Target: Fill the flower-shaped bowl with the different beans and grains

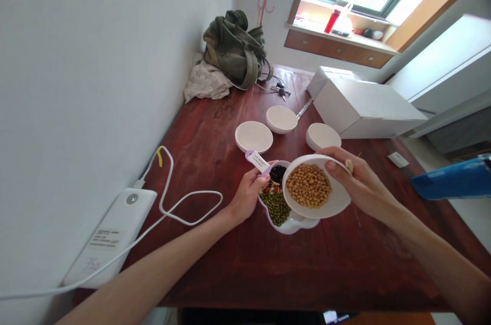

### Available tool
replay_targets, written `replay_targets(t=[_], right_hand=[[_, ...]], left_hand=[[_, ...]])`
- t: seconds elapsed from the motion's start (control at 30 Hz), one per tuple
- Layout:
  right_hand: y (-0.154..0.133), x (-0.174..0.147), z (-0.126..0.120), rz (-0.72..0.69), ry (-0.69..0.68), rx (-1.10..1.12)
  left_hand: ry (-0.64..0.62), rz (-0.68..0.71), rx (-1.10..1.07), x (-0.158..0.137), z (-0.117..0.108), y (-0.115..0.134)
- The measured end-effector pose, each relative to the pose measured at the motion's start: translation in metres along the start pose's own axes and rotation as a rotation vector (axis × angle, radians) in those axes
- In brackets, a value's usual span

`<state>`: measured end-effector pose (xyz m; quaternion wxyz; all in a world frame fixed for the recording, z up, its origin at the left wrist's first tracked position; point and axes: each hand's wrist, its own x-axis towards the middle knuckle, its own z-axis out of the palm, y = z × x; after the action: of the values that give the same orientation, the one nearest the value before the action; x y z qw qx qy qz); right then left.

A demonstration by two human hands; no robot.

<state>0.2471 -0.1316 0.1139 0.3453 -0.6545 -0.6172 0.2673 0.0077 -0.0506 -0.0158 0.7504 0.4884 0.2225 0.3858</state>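
Note:
My left hand (248, 193) grips a white divided tray (291, 225) with a lilac rim, near its labelled handle (258, 161). Black beans (277, 173), green mung beans (276, 207) and a strip of reddish and pale pieces fill its visible sections. With fingers closed on the rim, my right hand (360, 179) holds a white bowl (337, 197) tilted above the tray's right side. Yellow soybeans (309, 186) lie gathered in that bowl, which hides part of the tray. Beyond it stand white bowls: one at left (253, 137), one behind (282, 119), one at right (323, 137).
A white box (368, 105) stands at the back right, a green bag (233, 51) at the back left. Keys (283, 92) lie near the bag. Along the left wall are a power bank (115, 233) and its looping cable (169, 182). A blue object (452, 179) is at right.

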Motion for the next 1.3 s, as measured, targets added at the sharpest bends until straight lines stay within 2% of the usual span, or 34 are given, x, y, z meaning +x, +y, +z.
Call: replay_targets(t=[0.23, 0.33, 0.87, 1.3], right_hand=[[-0.001, -0.005, 0.008, -0.405, 0.022, -0.212], [0.005, -0.010, 0.009, -0.507, 0.028, -0.274], [0.015, -0.015, 0.007, -0.628, 0.019, -0.331], [0.017, -0.015, 0.002, -0.669, 0.034, -0.349]], left_hand=[[0.025, 0.013, -0.068, 0.002, 0.001, -0.003], [0.034, 0.000, -0.066, 0.002, 0.000, -0.005], [0.017, -0.012, -0.115, 0.002, -0.001, -0.008], [0.007, -0.010, -0.105, 0.002, 0.000, -0.004]])
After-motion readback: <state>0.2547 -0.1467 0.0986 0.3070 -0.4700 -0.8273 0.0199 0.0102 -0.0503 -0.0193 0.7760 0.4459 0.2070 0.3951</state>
